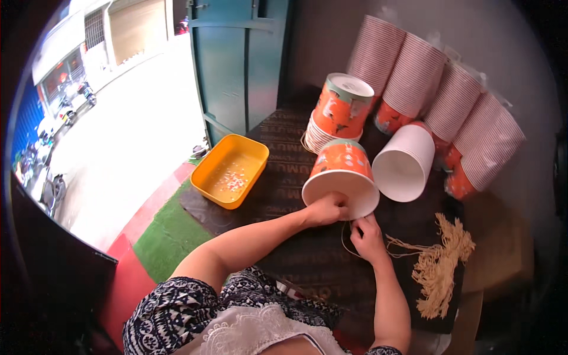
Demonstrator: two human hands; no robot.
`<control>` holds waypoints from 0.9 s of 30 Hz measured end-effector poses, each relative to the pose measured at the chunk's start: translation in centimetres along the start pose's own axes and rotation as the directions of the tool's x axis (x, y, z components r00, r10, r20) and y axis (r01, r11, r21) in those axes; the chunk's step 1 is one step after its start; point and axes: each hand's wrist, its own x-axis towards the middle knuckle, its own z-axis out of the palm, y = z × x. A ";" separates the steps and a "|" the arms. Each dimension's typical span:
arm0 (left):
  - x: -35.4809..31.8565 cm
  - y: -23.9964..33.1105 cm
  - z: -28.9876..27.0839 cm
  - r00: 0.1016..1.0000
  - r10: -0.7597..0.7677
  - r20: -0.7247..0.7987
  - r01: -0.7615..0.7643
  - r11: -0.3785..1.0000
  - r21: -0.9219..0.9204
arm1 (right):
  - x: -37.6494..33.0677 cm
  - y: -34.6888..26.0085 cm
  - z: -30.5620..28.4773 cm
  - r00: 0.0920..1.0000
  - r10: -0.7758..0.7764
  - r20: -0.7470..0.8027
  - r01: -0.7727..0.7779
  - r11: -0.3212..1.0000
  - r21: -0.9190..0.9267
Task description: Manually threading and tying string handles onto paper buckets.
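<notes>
An orange paper bucket (346,161) with a white rim lies tilted, its mouth toward me. My left hand (329,209) reaches into that mouth with its fingers curled; what they hold, if anything, is hidden. Just below the rim, my right hand (368,238) pinches a thin beige cord (350,245), which hangs in a loop between the two hands. To the right lies a bundle of similar beige cords (441,269), with loose strands trailing toward my right wrist.
Behind the bucket stands a short upside-down stack of orange buckets (340,112). A white-lined bucket (403,163) lies on its side to the right. Tall bucket stacks (414,74) lean at the back. A yellow bin (229,171) with small scraps sits left, near a green metal door (236,71).
</notes>
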 end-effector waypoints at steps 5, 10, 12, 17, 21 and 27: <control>-0.1 1.6 -0.3 0.982 -0.119 0.146 0.154 0.952 -0.266 | 0.1 0.1 -0.1 1.000 -0.018 -0.022 0.018 0.999 0.031; -0.2 1.9 -0.4 0.985 -0.069 0.158 0.112 0.952 -0.283 | 0.2 0.3 0.2 0.999 -0.036 -0.029 0.037 0.999 0.034; -0.2 2.0 -0.2 0.986 -0.101 0.131 0.130 0.963 -0.236 | 0.2 0.6 0.1 1.000 -0.028 -0.013 0.028 1.000 0.008; 0.5 0.6 1.0 1.000 0.001 -0.008 -0.001 0.999 -0.049 | 0.1 0.8 0.5 1.000 -0.001 -0.030 0.000 1.000 -0.019; 0.5 1.0 1.1 0.998 -0.053 -0.018 0.053 0.999 0.002 | 0.1 1.0 0.7 0.999 -0.029 -0.037 0.029 1.000 -0.012; 1.0 -0.5 1.7 0.994 0.048 -0.099 -0.041 0.997 0.066 | 0.1 1.2 1.0 0.999 -0.009 -0.043 0.008 1.000 -0.014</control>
